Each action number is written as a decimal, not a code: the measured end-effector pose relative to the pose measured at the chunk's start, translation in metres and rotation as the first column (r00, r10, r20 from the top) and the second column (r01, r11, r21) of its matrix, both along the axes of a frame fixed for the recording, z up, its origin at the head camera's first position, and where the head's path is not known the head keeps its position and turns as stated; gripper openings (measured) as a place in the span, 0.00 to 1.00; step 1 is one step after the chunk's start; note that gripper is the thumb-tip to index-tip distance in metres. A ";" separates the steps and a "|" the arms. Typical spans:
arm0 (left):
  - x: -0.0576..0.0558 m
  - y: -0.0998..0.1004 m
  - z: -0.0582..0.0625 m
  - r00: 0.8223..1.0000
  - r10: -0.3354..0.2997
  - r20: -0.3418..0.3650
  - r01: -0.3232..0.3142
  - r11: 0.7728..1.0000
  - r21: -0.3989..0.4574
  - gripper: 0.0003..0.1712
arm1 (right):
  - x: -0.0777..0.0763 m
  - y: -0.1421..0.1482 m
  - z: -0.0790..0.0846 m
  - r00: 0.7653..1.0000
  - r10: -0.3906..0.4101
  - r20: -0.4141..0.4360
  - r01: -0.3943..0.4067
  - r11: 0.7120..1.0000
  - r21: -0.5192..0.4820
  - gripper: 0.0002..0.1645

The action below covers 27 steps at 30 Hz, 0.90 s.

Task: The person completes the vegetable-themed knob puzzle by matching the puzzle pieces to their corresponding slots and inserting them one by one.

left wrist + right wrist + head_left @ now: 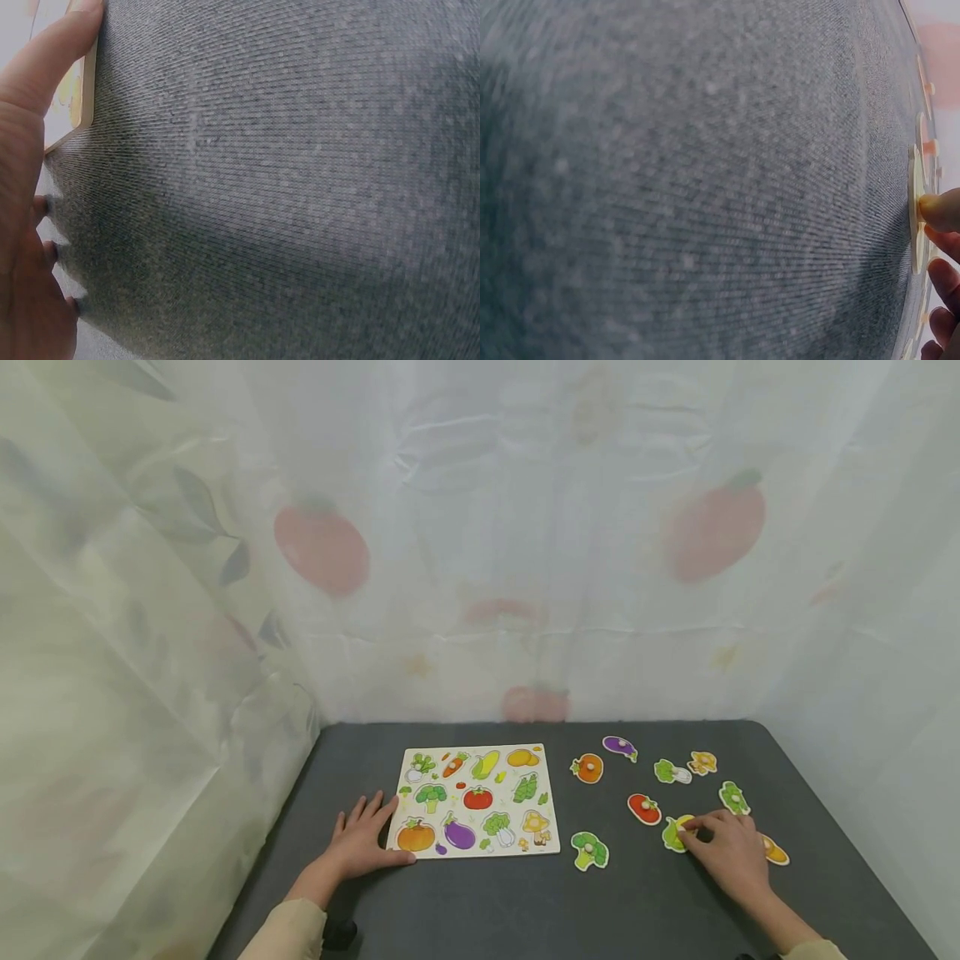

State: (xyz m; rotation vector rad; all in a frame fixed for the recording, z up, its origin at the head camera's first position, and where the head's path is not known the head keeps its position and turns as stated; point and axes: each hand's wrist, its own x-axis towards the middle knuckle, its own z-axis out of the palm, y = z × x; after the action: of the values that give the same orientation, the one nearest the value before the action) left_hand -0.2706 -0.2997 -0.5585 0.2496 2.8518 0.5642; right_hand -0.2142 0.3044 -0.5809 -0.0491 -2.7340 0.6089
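A white vegetable puzzle board (pixel 442 762) lies flat at the middle left of the table. Spread fingers of my left hand (pixel 362 843) rest at its lower left corner. In the left wrist view the thumb (pixel 49 56) touches the board's edge (pixel 88 94). On the right, my right hand (pixel 731 853) pinches the corn puzzle piece (pixel 671 837) between thumb and finger. That piece (pixel 915 217) appears edge-on in the right wrist view, at the thumb tip; whether it touches the table is unclear. An orange-yellow piece (pixel 776 852) is partly hidden behind the right hand.
Loose knobbed pieces lie around: broccoli (pixel 589 850), tomato (pixel 644 809), pumpkin (pixel 587 768), eggplant (pixel 619 747), cabbage (pixel 671 772), mushroom (pixel 702 763) and a green piece (pixel 734 797). A printed white curtain (pixel 540 568) hangs behind the dark table (pixel 517 910).
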 end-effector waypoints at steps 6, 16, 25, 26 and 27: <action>0.001 0.001 0.001 1.000 -0.008 -0.023 0.009 0.999 0.037 0.70 | 0.001 -0.001 0.002 1.000 -0.001 0.002 0.001 1.000 0.008 0.11; 0.000 0.001 0.001 1.000 0.004 -0.008 -0.003 1.000 0.019 0.71 | -0.003 -0.004 0.006 1.000 0.008 -0.013 -0.008 1.000 -0.002 0.08; 0.000 0.001 0.003 1.000 0.003 0.006 -0.003 1.000 -0.024 0.70 | -0.023 -0.023 0.024 0.997 0.047 -0.066 -0.051 0.997 -0.064 0.07; 0.000 0.002 0.003 1.000 0.003 0.003 -0.003 1.000 -0.027 0.70 | -0.025 -0.028 0.026 0.996 0.058 -0.075 -0.064 0.995 -0.073 0.07; -0.001 0.002 0.003 1.000 0.004 0.000 -0.004 1.000 -0.028 0.71 | -0.028 -0.033 0.029 0.994 0.071 -0.079 -0.077 0.994 -0.081 0.07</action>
State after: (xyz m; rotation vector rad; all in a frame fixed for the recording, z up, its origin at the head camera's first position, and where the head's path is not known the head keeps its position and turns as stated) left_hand -0.2713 -0.2976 -0.5557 0.2390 2.8587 0.5251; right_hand -0.2424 0.2716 -0.5515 0.0546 -2.6454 0.7310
